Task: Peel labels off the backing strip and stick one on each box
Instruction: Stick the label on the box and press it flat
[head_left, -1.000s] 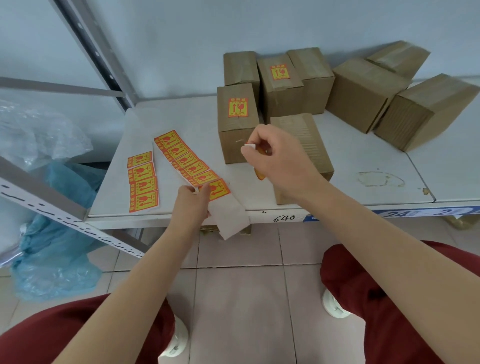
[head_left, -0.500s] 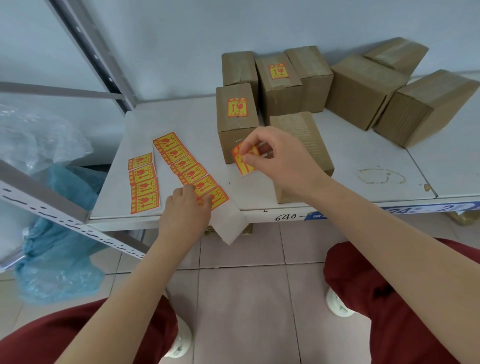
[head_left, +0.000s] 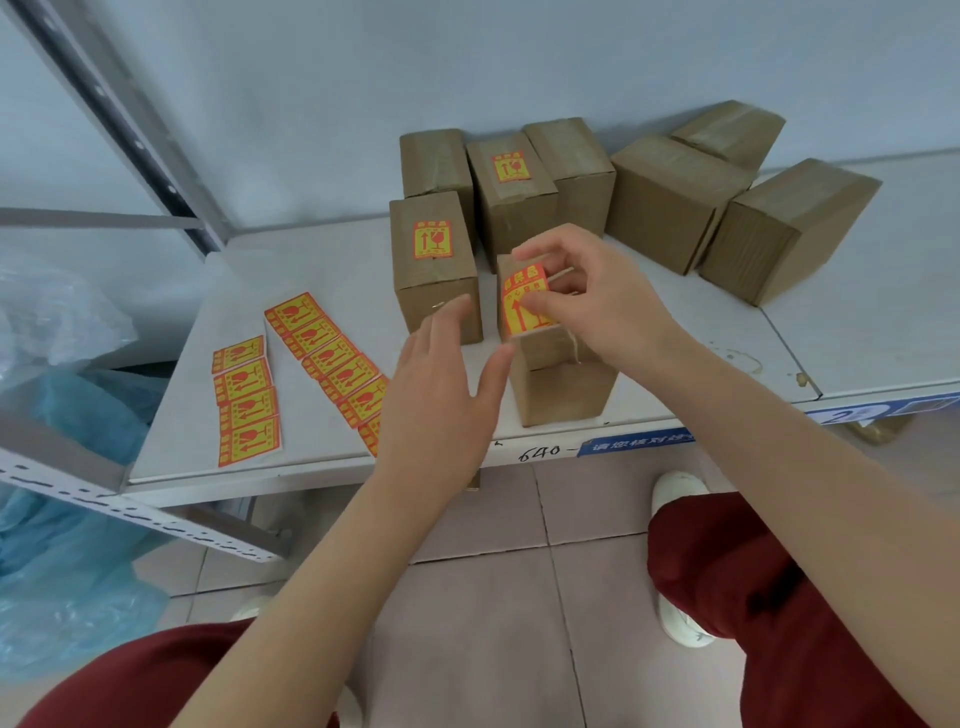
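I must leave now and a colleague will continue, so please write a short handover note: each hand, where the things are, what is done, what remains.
Left hand: open, holding nothing, beside the nearest box.
Right hand: pinches a peeled label at the top of that box; it seems not pressed flat.
Long strip and short strip lie on the shelf, left of the boxes.
Done: front labelled box, back labelled box.
Left: press this label down, then label the five plain boxes.
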